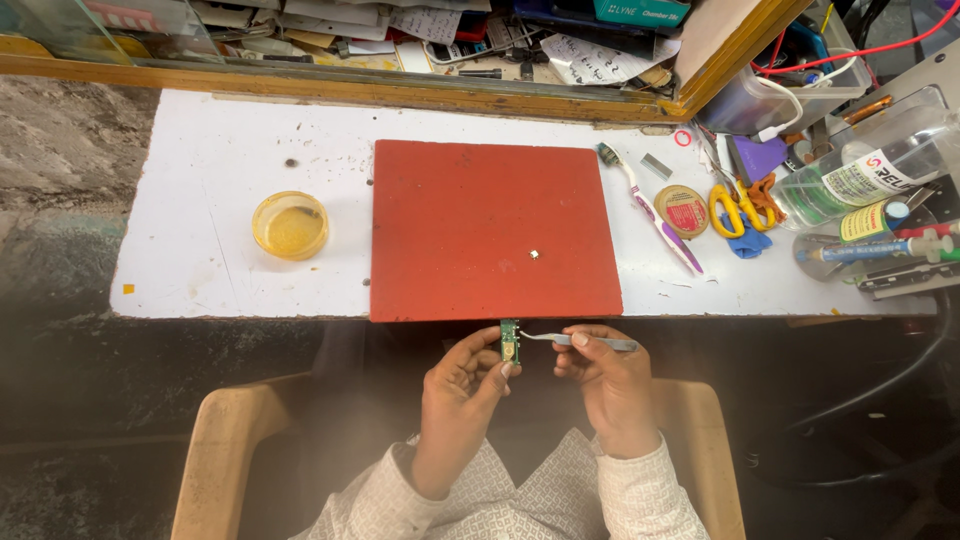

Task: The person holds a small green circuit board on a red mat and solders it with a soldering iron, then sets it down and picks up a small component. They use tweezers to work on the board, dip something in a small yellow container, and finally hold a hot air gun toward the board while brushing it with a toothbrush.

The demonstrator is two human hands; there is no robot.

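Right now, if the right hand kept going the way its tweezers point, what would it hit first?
The right hand aims the tweezers leftward, tips almost at the small green circuit board pinched in the left hand. The board would likely be met first, though depth is hard to judge.

We hold our left hand [462, 385] and right hand [600, 375] close together (fingers pinched, wrists in patterned sleeves) just below the tabletop's near edge.
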